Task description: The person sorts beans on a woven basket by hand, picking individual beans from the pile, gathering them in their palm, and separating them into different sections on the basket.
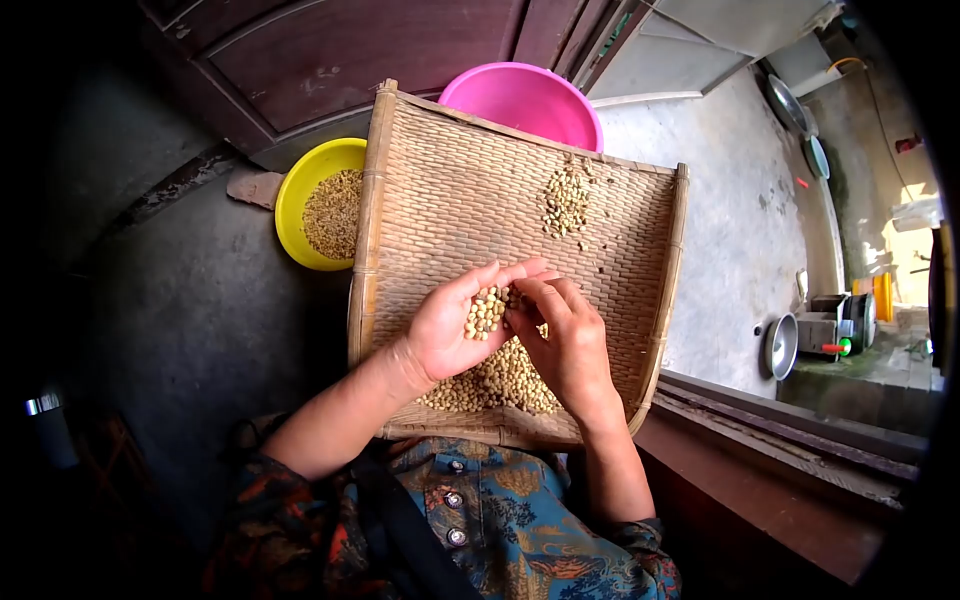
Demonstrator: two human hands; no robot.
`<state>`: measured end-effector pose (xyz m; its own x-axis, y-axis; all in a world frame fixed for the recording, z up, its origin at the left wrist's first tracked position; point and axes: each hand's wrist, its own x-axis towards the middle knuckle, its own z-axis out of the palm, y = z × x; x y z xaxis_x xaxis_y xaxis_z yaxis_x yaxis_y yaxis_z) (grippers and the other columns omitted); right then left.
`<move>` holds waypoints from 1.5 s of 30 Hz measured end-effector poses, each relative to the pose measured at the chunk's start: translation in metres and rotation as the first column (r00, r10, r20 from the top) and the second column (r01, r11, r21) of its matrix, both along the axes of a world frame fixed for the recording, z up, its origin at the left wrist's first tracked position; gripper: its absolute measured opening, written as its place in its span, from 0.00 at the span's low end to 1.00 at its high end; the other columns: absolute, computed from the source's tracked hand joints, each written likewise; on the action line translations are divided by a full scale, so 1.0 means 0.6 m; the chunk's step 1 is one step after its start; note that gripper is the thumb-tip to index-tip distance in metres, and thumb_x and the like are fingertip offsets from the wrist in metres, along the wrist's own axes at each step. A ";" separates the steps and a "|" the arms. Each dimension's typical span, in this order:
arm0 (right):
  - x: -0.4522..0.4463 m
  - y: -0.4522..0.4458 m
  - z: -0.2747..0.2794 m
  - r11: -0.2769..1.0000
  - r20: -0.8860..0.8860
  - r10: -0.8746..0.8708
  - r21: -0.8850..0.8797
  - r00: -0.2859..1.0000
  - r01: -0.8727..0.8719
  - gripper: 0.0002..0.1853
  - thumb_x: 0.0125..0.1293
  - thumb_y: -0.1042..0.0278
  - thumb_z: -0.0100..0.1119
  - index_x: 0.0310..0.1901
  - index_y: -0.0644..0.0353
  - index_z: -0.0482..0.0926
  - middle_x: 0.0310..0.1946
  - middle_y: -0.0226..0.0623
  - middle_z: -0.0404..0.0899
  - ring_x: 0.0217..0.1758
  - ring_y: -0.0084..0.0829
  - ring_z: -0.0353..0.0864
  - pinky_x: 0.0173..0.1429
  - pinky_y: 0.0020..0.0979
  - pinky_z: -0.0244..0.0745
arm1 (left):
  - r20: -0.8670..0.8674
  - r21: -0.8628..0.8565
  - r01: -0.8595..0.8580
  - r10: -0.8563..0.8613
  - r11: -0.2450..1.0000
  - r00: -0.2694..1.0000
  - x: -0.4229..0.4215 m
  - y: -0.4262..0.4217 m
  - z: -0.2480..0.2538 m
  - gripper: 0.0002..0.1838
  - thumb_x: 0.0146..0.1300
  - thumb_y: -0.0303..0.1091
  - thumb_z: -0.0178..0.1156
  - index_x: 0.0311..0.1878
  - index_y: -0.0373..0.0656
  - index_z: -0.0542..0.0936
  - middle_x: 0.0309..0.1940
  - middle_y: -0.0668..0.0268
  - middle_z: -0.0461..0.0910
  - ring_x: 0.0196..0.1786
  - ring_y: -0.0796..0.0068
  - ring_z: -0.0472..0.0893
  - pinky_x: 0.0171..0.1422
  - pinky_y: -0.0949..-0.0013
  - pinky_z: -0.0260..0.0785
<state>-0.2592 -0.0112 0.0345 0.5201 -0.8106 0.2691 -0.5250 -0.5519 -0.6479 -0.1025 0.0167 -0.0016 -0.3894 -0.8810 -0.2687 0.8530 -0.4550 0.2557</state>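
My left hand is cupped palm up, holding a small heap of pale yellow soybeans. Over that palm, my right hand has its thumb and fingers pinched together among the beans. Whatever sits between those fingertips is hidden. Both hands are above a woven bamboo winnowing tray resting at my lap. A larger pile of soybeans lies in the tray's near end, partly covered by my hands. Toward the far right of the tray is a smaller cluster of beans, with a few dark bits scattered around it.
Left of the tray, a yellow basin holds many beans or grains. A pink basin stands behind the tray, near a dark red door. A wooden sill runs at right; beyond it are a metal bowl and household items.
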 end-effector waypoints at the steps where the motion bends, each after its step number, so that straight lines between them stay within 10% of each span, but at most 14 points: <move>1: 0.001 0.000 0.001 1.000 -0.004 0.002 0.010 1.000 -0.002 0.18 0.56 0.79 0.69 0.50 0.61 0.81 0.39 0.42 0.80 0.38 0.40 0.84 0.39 0.36 0.80 | 0.012 0.014 -0.001 0.001 1.000 1.000 0.000 0.001 0.002 0.30 0.77 0.44 0.38 0.73 0.33 0.62 0.72 0.58 0.66 0.74 0.66 0.62 0.80 0.61 0.49; 21: -0.007 -0.010 -0.003 0.994 -0.221 0.097 0.077 0.970 -0.082 0.11 0.59 0.79 0.64 0.44 0.65 0.78 0.40 0.44 0.81 0.38 0.44 0.84 0.42 0.38 0.80 | 0.049 0.126 0.019 -0.025 0.992 0.998 0.003 0.006 -0.001 0.26 0.78 0.43 0.38 0.67 0.34 0.71 0.63 0.63 0.73 0.65 0.71 0.68 0.74 0.61 0.58; 26: -0.019 -0.015 0.001 0.747 0.312 -0.107 0.652 0.944 -0.131 0.08 0.69 0.72 0.62 0.44 0.67 0.78 0.33 0.32 0.80 0.36 0.21 0.81 0.39 0.26 0.78 | -0.051 0.097 0.009 -0.004 0.995 0.999 0.004 0.003 -0.010 0.27 0.78 0.43 0.37 0.68 0.32 0.68 0.63 0.59 0.73 0.66 0.68 0.70 0.75 0.62 0.59; 30: -0.027 -0.015 -0.004 0.442 0.675 -0.308 0.726 0.670 -0.527 0.07 0.72 0.68 0.60 0.43 0.62 0.77 0.36 0.33 0.81 0.29 0.21 0.76 0.33 0.21 0.73 | 0.010 0.154 0.008 -0.010 0.988 1.000 0.008 0.003 -0.011 0.26 0.78 0.43 0.38 0.68 0.33 0.68 0.57 0.59 0.77 0.56 0.67 0.77 0.68 0.62 0.68; 35: -0.009 -0.003 -0.033 0.179 0.817 -0.498 0.425 0.291 -0.887 0.26 0.78 0.58 0.41 0.66 0.74 0.66 0.62 0.55 0.71 0.63 0.49 0.75 0.65 0.42 0.73 | -0.238 0.012 0.027 -0.023 1.000 0.971 0.017 -0.001 -0.031 0.28 0.78 0.41 0.37 0.73 0.31 0.59 0.65 0.51 0.70 0.57 0.65 0.78 0.61 0.64 0.74; 45: -0.004 0.007 -0.004 0.105 0.637 -0.744 0.409 0.201 -0.907 0.40 0.76 0.45 0.43 0.71 0.79 0.53 0.72 0.68 0.52 0.78 0.58 0.51 0.80 0.49 0.52 | -0.076 0.020 -0.017 0.019 1.000 0.997 0.014 -0.002 -0.009 0.30 0.77 0.43 0.36 0.72 0.29 0.59 0.71 0.47 0.64 0.74 0.54 0.63 0.79 0.55 0.55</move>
